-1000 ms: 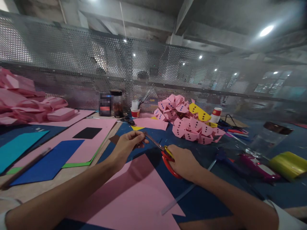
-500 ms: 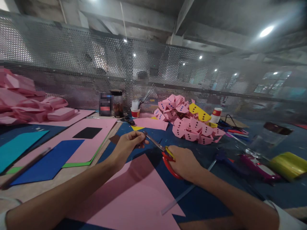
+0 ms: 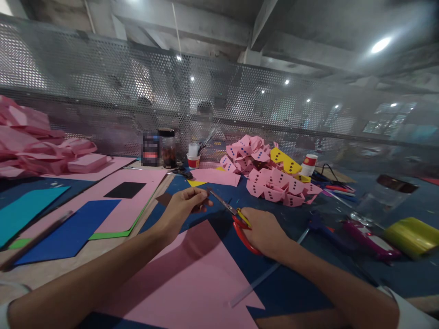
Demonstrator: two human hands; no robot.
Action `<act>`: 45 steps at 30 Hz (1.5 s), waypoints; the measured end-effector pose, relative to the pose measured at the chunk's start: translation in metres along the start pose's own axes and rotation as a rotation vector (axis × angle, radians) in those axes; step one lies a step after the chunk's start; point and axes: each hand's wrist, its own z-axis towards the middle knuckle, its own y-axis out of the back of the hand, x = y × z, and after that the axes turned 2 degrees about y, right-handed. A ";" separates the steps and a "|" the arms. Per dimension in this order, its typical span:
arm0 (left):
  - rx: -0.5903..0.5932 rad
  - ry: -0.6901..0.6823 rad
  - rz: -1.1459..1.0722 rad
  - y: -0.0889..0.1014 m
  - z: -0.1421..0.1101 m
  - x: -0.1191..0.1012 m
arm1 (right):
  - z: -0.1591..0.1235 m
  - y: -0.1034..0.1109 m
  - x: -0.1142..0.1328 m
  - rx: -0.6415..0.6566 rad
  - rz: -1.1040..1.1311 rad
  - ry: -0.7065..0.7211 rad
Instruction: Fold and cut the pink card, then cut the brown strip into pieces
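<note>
My right hand [image 3: 262,230] is closed round the red and yellow handles of a pair of scissors [image 3: 233,214], whose blades point up and left toward my left hand. My left hand [image 3: 183,208] pinches a small dark scrap of paper [image 3: 164,199] right at the blade tips; the scrap is mostly hidden by the fingers. Both hands hover over a big pink sheet [image 3: 192,278] lying on dark blue paper.
A heap of folded pink and yellow pieces with dots [image 3: 270,176] lies behind the hands. Jars and small cups [image 3: 168,148] stand by the perforated metal screen. Coloured sheets [image 3: 78,219] and a stick lie left; a clear ruler [image 3: 267,274], yellow roll [image 3: 413,235] and pens right.
The scissors have shifted very slightly to the right; otherwise both hands stay where they were.
</note>
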 end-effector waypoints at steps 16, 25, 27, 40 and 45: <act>-0.001 -0.007 0.009 0.000 0.001 0.000 | 0.001 -0.002 -0.002 0.029 0.001 -0.001; -0.003 -0.017 0.013 0.000 0.000 0.000 | 0.000 -0.003 -0.002 0.044 -0.011 -0.006; -0.010 -0.019 0.007 0.001 0.001 0.000 | 0.000 -0.004 -0.001 0.033 -0.019 -0.004; -0.012 -0.025 0.017 0.001 0.002 0.003 | -0.002 -0.004 0.001 0.043 0.009 0.013; 0.001 -0.025 0.023 0.001 0.003 0.004 | -0.003 -0.004 0.001 0.043 0.019 0.013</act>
